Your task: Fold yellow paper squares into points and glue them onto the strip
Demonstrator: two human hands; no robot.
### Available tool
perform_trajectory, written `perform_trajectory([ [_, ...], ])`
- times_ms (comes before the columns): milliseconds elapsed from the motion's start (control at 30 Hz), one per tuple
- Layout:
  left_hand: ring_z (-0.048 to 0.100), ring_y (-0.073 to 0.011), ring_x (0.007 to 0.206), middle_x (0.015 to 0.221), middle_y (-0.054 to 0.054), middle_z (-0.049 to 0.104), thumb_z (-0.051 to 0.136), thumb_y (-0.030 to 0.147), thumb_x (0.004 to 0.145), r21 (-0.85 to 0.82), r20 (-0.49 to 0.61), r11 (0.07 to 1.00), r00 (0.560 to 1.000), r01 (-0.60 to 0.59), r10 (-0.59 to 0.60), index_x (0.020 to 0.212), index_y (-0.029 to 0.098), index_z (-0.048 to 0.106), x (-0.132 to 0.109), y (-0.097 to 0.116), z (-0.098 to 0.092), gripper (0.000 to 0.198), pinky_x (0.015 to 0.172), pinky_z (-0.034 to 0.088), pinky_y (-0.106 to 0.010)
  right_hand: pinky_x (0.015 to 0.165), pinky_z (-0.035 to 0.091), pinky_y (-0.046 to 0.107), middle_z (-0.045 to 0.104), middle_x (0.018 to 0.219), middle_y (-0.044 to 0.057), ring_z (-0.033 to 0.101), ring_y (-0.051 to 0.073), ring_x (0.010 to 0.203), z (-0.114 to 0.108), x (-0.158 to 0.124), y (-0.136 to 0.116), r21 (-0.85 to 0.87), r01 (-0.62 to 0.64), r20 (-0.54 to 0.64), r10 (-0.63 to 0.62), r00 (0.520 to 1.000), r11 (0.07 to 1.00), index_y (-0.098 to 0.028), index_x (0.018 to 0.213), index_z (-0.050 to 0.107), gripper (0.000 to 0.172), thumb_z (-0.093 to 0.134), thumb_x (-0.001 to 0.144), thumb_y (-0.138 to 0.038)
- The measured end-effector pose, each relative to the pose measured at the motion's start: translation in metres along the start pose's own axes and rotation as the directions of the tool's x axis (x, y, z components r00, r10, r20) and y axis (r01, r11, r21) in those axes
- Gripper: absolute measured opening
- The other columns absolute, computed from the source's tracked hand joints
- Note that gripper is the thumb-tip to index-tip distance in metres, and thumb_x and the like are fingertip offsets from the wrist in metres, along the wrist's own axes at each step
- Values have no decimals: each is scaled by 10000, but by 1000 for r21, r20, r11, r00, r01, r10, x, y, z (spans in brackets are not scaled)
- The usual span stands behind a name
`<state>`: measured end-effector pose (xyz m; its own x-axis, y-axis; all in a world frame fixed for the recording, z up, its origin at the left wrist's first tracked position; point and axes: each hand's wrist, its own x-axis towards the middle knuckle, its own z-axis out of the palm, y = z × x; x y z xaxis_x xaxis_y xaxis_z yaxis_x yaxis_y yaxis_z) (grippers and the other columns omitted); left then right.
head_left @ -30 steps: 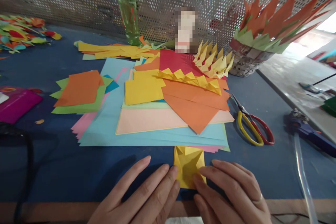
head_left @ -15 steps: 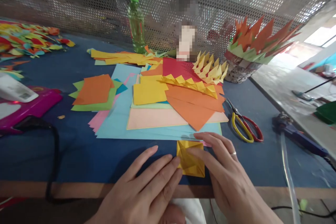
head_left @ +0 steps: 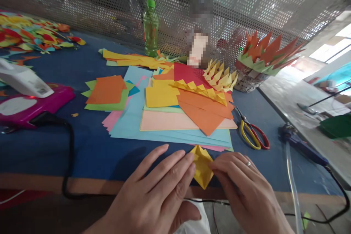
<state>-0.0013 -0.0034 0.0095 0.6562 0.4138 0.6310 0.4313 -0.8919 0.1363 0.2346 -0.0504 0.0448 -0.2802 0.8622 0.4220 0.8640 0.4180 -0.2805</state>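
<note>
– Yellow folded paper [head_left: 202, 170] is what we have in the head view. It is raised a little at the near edge of the tabletop [head_left: 90, 153], with one corner hanging past it.
– And our hands?
– Our right hand [head_left: 241, 186] is closed on its right corner. Our left hand [head_left: 161, 190] has its fingers stretched out, only the tips against the left edge.
– Then we'd call the hold thin. If the right fingers slacken, the piece could drop off the near edge or its folds could spring open.
– The stack of coloured sheets [head_left: 175, 128] lies just beyond, too, so a push away from us could snag on it.
</note>
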Motion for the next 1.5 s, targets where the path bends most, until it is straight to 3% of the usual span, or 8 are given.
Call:
perform_trajectory([
  [233, 530, -212, 1361, 1454, -70, 608, 574, 356, 1024, 29, 83, 999, 996, -26, 23, 1382, 105, 600, 0, 0, 7, 438, 1266, 248, -374, 732, 517, 293, 720, 916, 45, 657, 162, 797, 19, -6, -18, -67, 50, -43, -53, 998, 996, -169, 1062, 652, 177, 547, 952, -78],
  [367, 608, -174, 1262, 1340, -47, 691, 554, 193, 1019, 28, 5, 1000, 1000, -2, 2, 1270, 130, 680, -10, 0, 9, 288, 1234, 339, -359, 742, 510, 297, 729, 886, 47, 653, 166, 786, 25, -11, -24, -170, 156, -98, -174, 980, 973, -133, 1076, 672, 186, 604, 916, -65],
  [500, 649, -172, 1203, 1273, -48, 726, 536, 107, 1000, -12, -18, 999, 999, 32, -32, 1193, 137, 716, -14, 0, 7, 267, 1171, 447, -352, 726, 527, 288, 725, 870, 47, 653, 158, 767, 28, -11, -25, -127, 166, -96, -179, 979, 978, -133, 1031, 678, 173, 616, 896, -45],
  [800, 624, -200, 1246, 1328, -55, 698, 599, 213, 1003, 46, -18, 999, 1000, 23, -22, 1229, 121, 696, -3, -5, 3, 263, 1192, 404, -386, 693, 536, 277, 676, 832, 31, 606, 150, 730, 34, 9, -23, 63, 42, -133, -33, 991, 997, -176, 947, 646, 153, 560, 938, -51],
  [933, 638, -183, 1218, 1312, -31, 708, 627, 282, 999, 17, 15, 999, 999, 36, -36, 1219, 136, 703, -4, -10, 3, 275, 1228, 340, -376, 705, 538, 271, 672, 849, 28, 602, 149, 756, 35, 11, -20, 90, 17, -79, -10, 997, 996, -187, 954, 651, 151, 557, 948, -68],
  [1300, 668, -177, 1163, 1271, -38, 731, 568, 331, 1027, -30, 143, 997, 987, -67, 70, 1206, 172, 715, 4, -29, -15, 281, 1162, 423, -386, 742, 584, 230, 707, 941, 49, 637, 136, 813, 24, 11, -6, 167, 125, -49, -118, 992, 978, -174, 1076, 713, 266, 556, 921, -27],
  [1500, 682, -165, 1128, 1236, -31, 747, 516, 312, 1051, -66, 72, 995, 994, -74, 78, 1183, 177, 724, 7, -33, -13, 281, 1158, 407, -379, 747, 589, 249, 692, 917, 59, 629, 148, 812, 21, 13, -3, 137, 156, -9, -156, 988, 978, -162, 1018, 711, 233, 538, 925, -37],
])
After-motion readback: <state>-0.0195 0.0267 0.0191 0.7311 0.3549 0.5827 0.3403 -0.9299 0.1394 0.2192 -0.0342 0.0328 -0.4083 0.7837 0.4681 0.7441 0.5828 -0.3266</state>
